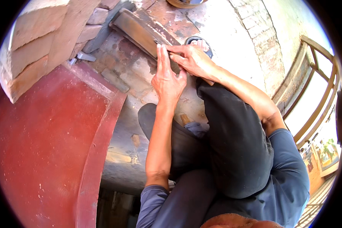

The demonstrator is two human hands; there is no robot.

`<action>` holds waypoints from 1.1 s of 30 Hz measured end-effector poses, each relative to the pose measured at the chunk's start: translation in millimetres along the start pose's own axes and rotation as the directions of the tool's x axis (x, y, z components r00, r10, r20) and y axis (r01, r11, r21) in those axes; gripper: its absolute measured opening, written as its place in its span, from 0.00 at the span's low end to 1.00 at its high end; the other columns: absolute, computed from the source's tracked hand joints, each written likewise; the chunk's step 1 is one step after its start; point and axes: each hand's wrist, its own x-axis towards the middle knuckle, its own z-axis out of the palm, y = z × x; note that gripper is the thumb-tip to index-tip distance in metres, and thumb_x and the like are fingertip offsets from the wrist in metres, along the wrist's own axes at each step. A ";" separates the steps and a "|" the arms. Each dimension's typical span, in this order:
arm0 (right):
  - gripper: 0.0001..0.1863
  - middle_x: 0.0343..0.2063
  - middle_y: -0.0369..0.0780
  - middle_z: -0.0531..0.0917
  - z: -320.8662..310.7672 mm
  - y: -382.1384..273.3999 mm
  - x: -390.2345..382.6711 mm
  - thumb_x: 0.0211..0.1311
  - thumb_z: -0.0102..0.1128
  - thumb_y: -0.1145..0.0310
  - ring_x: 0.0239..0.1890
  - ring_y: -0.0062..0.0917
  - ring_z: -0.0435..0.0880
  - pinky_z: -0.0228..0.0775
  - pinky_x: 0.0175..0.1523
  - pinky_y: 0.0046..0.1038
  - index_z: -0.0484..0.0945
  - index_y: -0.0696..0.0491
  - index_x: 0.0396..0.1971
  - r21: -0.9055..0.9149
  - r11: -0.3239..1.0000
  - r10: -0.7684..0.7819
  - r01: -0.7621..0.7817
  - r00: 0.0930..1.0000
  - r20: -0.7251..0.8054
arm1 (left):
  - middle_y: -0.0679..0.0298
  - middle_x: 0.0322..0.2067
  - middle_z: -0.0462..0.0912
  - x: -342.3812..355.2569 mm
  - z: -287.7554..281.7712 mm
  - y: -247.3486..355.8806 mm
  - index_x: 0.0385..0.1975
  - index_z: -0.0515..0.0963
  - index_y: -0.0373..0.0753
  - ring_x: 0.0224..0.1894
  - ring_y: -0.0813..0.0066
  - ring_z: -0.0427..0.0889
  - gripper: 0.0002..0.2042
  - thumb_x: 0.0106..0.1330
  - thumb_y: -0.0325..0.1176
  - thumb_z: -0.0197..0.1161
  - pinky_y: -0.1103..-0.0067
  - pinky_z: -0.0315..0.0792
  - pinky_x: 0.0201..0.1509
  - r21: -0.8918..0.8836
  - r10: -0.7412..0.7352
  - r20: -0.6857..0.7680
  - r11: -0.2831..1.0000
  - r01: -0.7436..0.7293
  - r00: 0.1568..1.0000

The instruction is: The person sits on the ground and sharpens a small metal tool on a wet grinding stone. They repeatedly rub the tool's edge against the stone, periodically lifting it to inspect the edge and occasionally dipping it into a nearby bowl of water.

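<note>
A long brown wooden block (135, 28) lies slantwise on the brick floor, and both my hands meet at its near end. My left hand (166, 81) rests there with its first two fingers stretched out side by side and the thumb apart. From the right, my right hand (195, 60) comes in with its index finger reaching to the left fingertips and the other fingers bent. Something small and dark shows beside the left fingertips, too small to name. Whatever lies beneath the right fingers is hidden.
A red panel (49, 140) with a raised border fills the left side. Stacked bricks (45, 41) stand above it. My sandalled foot (200, 45) is just right of the block. A bowl (187, 3) sits at the far edge, and a wooden frame (311, 87) stands at right.
</note>
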 end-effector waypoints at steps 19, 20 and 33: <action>0.24 0.41 0.59 0.88 -2.9 -8.9 4.2 0.78 0.57 0.64 0.34 0.39 0.90 0.81 0.45 0.40 0.80 0.58 0.68 0.015 0.999 0.037 -0.037 0.999 0.009 | 0.50 0.81 0.63 10.8 -7.0 6.4 0.83 0.58 0.40 0.29 0.66 0.88 0.49 0.59 0.33 0.75 0.68 0.85 0.41 -0.036 -0.042 0.000 0.998 0.042 0.999; 0.23 0.42 0.58 0.89 -1.5 -3.0 1.5 0.78 0.57 0.65 0.34 0.38 0.91 0.81 0.46 0.39 0.81 0.58 0.67 0.009 0.999 -0.032 0.032 0.999 -0.014 | 0.51 0.81 0.64 5.7 -3.1 1.3 0.83 0.58 0.40 0.29 0.65 0.88 0.49 0.59 0.33 0.75 0.68 0.85 0.41 0.022 -0.014 0.011 1.000 0.013 1.000; 0.23 0.39 0.59 0.89 -9.9 -23.1 -14.0 0.78 0.57 0.62 0.43 0.52 0.91 0.80 0.52 0.44 0.82 0.57 0.65 -0.058 0.997 -0.060 0.053 0.989 -0.137 | 0.50 0.79 0.68 -2.9 -23.4 31.9 0.81 0.62 0.38 0.35 0.67 0.87 0.47 0.58 0.26 0.75 0.71 0.84 0.44 -0.046 0.029 -0.094 0.998 -0.033 0.995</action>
